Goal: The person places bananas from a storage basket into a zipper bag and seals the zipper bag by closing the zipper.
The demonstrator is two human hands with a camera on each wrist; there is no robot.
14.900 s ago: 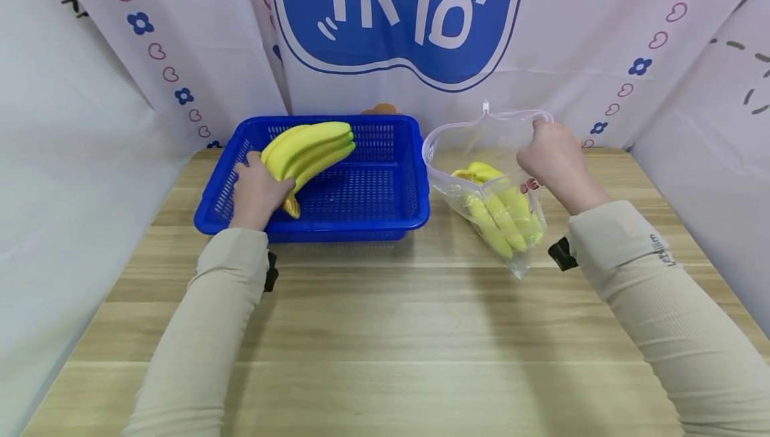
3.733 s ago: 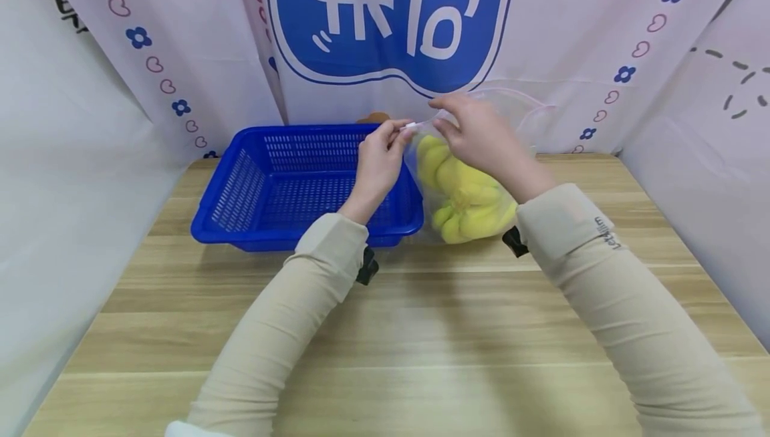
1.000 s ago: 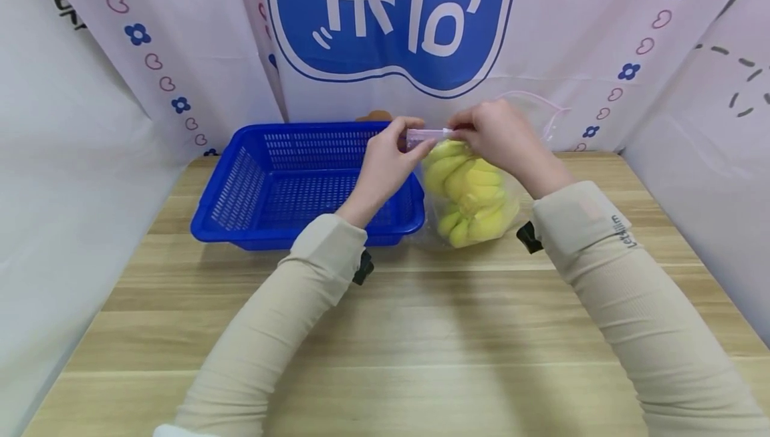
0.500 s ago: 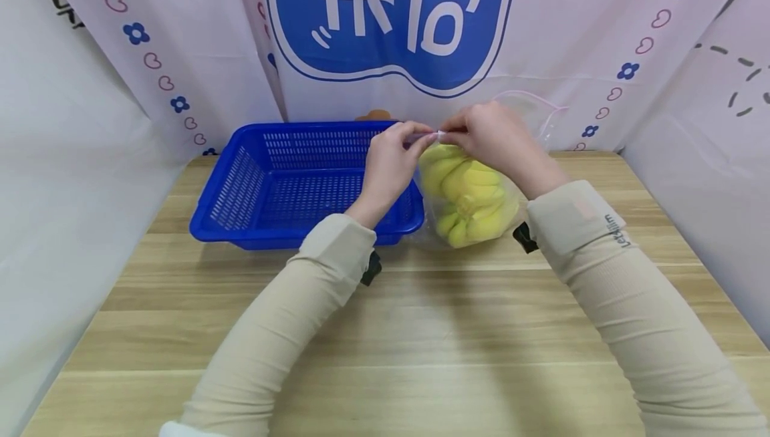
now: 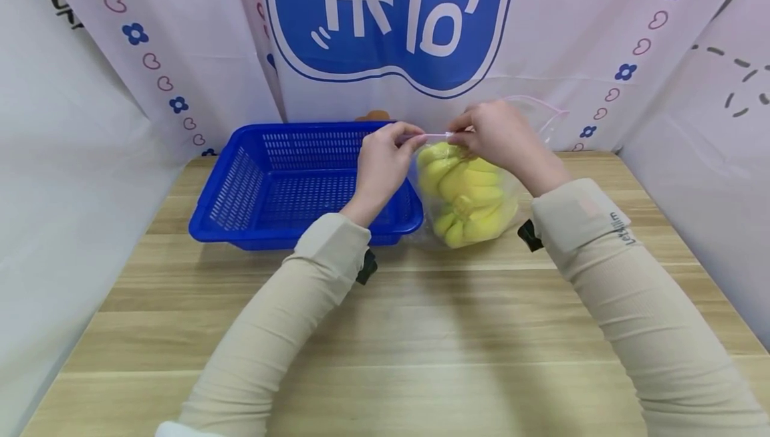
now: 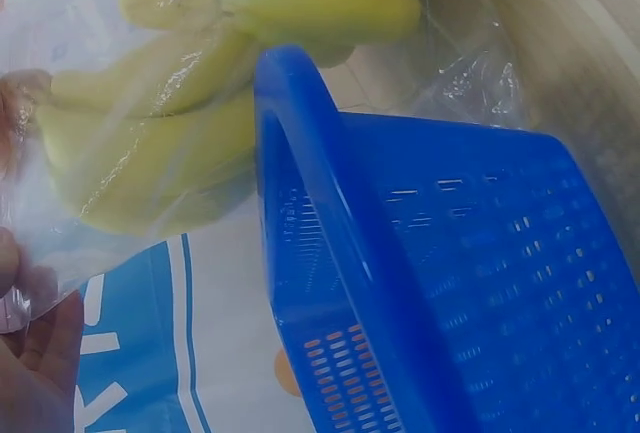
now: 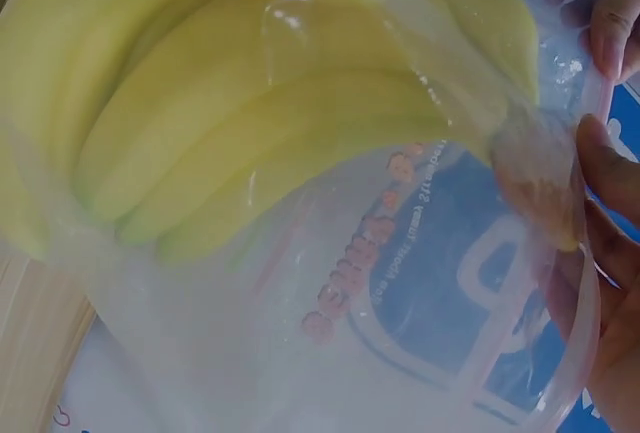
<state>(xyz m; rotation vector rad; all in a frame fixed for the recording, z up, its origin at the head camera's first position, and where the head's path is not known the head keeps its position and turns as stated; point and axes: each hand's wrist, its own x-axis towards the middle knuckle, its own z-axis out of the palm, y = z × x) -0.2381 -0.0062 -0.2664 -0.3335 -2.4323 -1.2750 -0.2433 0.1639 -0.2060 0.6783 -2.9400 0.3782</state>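
Note:
A clear zip bag with a pink zip strip holds yellow banana bunches. My left hand pinches the strip between thumb and fingers near the bag's left corner, beside the basket's rim. Just right of it, my right hand pinches the strip at the small white slider. To the right of that hand the bag's mouth gapes in a pink-edged loop, seen close up in the right wrist view, where the bananas show through the plastic.
A blue plastic basket with slotted walls stands left of the bag, its right end close against it. Both are on a wooden table. A white printed cloth hangs behind, with more white cloth along both sides.
Earlier a banana bunch left the basket for the bag. Since then the slider has travelled right along the strip. In the last half second my hands have moved slightly apart.

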